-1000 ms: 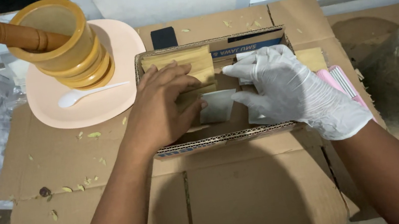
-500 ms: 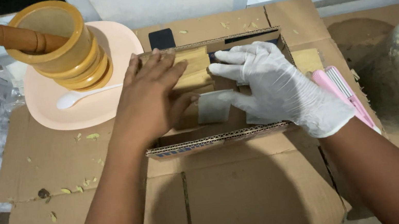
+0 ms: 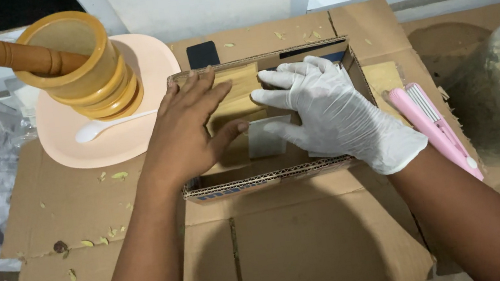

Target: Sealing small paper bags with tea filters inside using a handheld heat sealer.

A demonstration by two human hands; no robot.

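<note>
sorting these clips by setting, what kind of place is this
Probably a makeshift home workspace on the floor by a wall. Flattened brown cardboard is the work surface; a yellow wooden mortar on a peach plate and a pink handheld heat sealer suggest small-scale hand packing.
</note>
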